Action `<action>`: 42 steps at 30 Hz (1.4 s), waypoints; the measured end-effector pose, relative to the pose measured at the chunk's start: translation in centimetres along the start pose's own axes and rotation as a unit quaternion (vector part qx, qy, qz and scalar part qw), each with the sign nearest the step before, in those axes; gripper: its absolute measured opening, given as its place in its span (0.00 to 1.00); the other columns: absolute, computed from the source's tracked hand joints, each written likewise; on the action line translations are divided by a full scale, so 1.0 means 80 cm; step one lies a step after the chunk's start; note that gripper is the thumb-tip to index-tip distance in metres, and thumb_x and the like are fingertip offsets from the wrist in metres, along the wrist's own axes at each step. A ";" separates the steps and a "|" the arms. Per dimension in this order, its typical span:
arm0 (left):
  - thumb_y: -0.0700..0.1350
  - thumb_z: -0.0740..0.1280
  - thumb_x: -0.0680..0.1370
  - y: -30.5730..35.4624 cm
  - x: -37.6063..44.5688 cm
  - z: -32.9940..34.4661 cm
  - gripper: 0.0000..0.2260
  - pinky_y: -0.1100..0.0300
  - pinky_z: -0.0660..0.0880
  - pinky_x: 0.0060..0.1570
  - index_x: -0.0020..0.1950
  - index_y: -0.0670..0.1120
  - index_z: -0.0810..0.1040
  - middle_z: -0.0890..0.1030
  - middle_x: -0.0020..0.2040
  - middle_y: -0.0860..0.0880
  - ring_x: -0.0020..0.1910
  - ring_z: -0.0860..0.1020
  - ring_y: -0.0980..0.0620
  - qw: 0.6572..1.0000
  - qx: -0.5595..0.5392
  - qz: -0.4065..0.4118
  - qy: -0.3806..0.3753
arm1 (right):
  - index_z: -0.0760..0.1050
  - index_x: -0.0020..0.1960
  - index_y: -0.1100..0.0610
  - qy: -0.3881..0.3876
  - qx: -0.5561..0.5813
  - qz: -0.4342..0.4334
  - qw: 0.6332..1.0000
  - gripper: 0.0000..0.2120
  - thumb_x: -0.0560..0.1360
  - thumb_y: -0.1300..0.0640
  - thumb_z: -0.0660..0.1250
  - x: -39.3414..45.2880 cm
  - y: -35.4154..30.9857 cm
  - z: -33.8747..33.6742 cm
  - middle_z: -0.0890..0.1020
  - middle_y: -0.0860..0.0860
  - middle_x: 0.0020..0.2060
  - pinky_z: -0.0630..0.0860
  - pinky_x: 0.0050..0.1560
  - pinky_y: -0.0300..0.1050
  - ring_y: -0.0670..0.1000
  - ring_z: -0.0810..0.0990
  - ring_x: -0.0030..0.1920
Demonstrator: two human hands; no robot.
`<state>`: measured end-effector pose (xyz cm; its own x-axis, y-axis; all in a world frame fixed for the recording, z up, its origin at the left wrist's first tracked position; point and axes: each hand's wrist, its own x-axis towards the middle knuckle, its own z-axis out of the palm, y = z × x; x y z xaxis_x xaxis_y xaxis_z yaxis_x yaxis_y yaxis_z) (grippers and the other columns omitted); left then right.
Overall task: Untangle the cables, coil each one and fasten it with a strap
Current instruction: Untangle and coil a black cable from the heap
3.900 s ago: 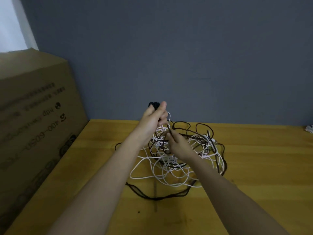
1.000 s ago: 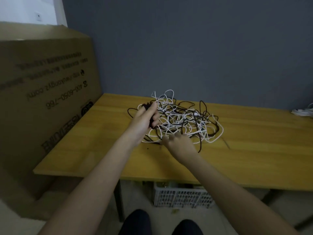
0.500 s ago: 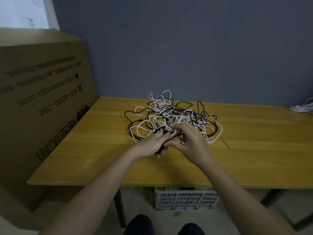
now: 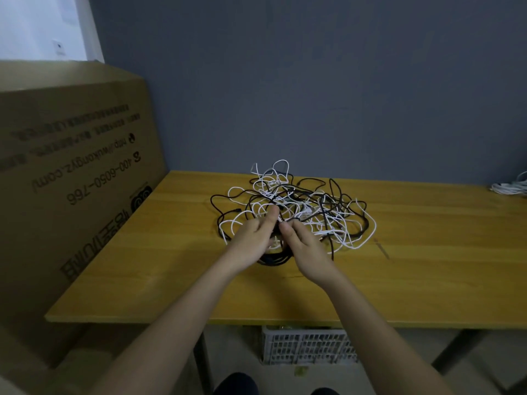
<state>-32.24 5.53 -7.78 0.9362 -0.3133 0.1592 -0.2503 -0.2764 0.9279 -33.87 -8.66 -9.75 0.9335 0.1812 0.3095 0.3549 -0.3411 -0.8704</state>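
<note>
A tangle of black and white cables (image 4: 308, 208) lies in the middle of the wooden table (image 4: 427, 266). Both hands meet at its near edge. My left hand (image 4: 252, 242) reaches in from the left with its fingers over a black cable (image 4: 272, 260), whose loops show under and between the two hands; it grips this cable. My right hand (image 4: 306, 248) comes in from the right, its fingertips against the left hand's fingers, pinching the same black strand. The contact itself is mostly hidden by the hands. No strap is visible.
A large printed cardboard box (image 4: 79, 172) stands against the table's left end. A small bundle of white cable (image 4: 510, 188) lies at the far right edge. A white plastic crate (image 4: 308, 349) sits on the floor under the table. A grey wall runs behind.
The left hand came down from holding the black cable above the pile to the pile's near edge, where the right hand joined it. Since half a second ago both hands barely moved.
</note>
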 end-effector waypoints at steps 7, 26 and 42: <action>0.59 0.56 0.78 -0.006 -0.005 -0.011 0.16 0.68 0.71 0.41 0.53 0.50 0.74 0.76 0.38 0.55 0.37 0.75 0.62 0.996 0.052 0.047 -0.063 | 0.72 0.45 0.57 -0.018 0.059 -0.009 0.998 0.17 0.81 0.46 0.51 0.005 -0.008 0.000 0.74 0.48 0.37 0.69 0.43 0.36 0.44 0.73 0.38; 0.55 0.53 0.83 0.111 0.061 -0.113 0.16 0.65 0.73 0.41 0.43 0.47 0.71 0.76 0.32 0.53 0.34 0.76 0.56 0.978 -0.032 0.115 0.169 | 0.70 0.41 0.55 0.069 -0.296 0.007 0.953 0.12 0.82 0.55 0.55 0.152 -0.069 -0.078 0.80 0.58 0.44 0.75 0.46 0.57 0.61 0.78 0.45; 0.58 0.45 0.83 0.218 0.120 -0.123 0.25 0.42 0.61 0.69 0.54 0.43 0.75 0.76 0.57 0.45 0.60 0.72 0.45 0.955 0.194 0.126 0.183 | 0.72 0.47 0.58 0.276 -0.125 -0.118 0.946 0.14 0.84 0.55 0.51 0.225 -0.220 -0.171 0.83 0.51 0.48 0.76 0.45 0.47 0.56 0.77 0.39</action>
<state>-25.19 6.61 13.27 0.8398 -0.0950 0.5345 -0.4852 -0.5728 0.6606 -22.63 -12.00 16.36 0.6878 -0.2056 0.6961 0.4937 -0.5706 -0.6563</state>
